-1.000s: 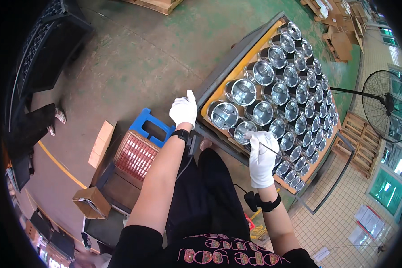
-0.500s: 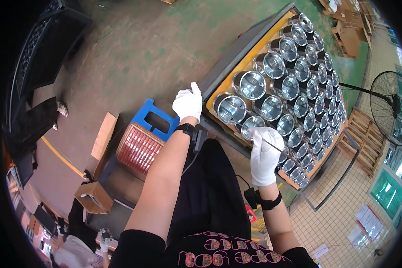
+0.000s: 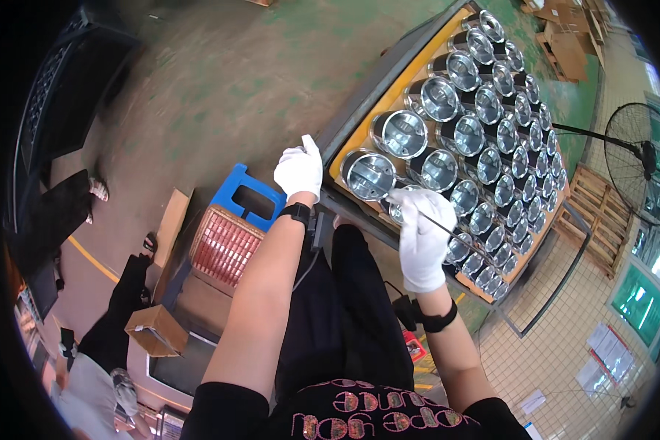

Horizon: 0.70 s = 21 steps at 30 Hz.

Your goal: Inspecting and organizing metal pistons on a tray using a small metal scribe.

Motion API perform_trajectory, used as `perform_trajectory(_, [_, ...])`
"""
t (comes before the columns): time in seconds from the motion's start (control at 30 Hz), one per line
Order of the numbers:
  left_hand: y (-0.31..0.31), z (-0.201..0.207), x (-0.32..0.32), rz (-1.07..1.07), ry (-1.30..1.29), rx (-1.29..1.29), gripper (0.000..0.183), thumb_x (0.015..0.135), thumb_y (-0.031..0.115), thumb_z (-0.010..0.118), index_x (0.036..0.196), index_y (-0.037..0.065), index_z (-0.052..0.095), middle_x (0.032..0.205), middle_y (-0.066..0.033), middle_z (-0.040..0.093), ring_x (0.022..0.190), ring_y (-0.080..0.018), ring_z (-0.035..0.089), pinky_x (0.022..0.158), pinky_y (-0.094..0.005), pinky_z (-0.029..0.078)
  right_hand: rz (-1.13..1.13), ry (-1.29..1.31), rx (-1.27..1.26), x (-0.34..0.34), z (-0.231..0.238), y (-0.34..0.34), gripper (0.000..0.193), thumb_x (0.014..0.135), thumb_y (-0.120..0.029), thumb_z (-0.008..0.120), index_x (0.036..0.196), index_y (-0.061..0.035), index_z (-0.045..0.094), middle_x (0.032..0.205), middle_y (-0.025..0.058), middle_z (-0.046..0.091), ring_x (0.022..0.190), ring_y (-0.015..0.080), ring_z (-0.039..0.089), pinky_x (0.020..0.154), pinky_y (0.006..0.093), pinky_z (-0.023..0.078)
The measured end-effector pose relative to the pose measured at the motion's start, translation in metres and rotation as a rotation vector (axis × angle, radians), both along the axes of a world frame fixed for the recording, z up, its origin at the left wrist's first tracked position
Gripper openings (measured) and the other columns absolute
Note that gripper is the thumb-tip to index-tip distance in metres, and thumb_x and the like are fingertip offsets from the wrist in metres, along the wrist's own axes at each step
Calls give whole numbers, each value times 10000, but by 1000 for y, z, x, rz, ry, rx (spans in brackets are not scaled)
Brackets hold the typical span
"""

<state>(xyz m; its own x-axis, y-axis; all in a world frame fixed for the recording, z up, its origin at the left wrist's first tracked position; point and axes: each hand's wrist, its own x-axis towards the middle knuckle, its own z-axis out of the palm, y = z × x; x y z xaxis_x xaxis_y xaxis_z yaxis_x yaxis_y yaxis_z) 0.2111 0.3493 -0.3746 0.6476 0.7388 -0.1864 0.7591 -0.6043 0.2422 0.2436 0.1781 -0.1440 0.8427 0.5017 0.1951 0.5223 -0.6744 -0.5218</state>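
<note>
Currently | thin rod [image 3: 443,228] pinched in right hand [image 3: 424,236], axis slanted down-right | corner cup [image 3: 369,176] set on yellow tray [image 3: 394,97], just up-left of right fingertips, right hand nearer | left hand [image 3: 299,173] curled by tray edge, grip cannot be told

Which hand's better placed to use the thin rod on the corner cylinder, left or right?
Right, probably. The right hand grips the thin rod, close beside the corner cylinder. The left hand is farther off, by the cart edge, fingers curled, no tool visible in it.
</note>
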Motion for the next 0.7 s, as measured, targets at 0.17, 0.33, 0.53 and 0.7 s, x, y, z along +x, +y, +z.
perform_trajectory(0.17, [1,2,3,55,13,-64,653,1094,498,352,767,74,726,798,-175,724,754,-332,739,703,-442,593,-28,99,25,3,-27,6,58,926,-122,706,925,-90,755,882,85,721,890,299,655,832,430,480])
perform_trajectory(0.33, [1,8,6,93,56,-130,676,1097,506,333,800,65,750,841,-184,737,805,-343,747,773,-437,595,55,-60,-62,1,-37,15,47,899,-149,759,908,-105,748,867,77,715,861,285,660,811,426,481])
perform_trajectory(0.53, [8,10,6,99,134,-241,743,1096,534,273,889,26,775,947,-217,757,883,-378,751,823,-473,588,-18,10,163,18,-12,2,62,877,-127,768,850,-71,767,824,82,736,788,269,686,748,413,512])
perform_trajectory(0.7, [7,26,47,113,189,-384,822,1095,568,208,937,-2,778,1000,-228,762,961,-388,750,887,-475,578,-227,-68,217,63,17,-35,127,959,-120,709,883,-43,775,835,84,754,776,259,682,750,380,514])
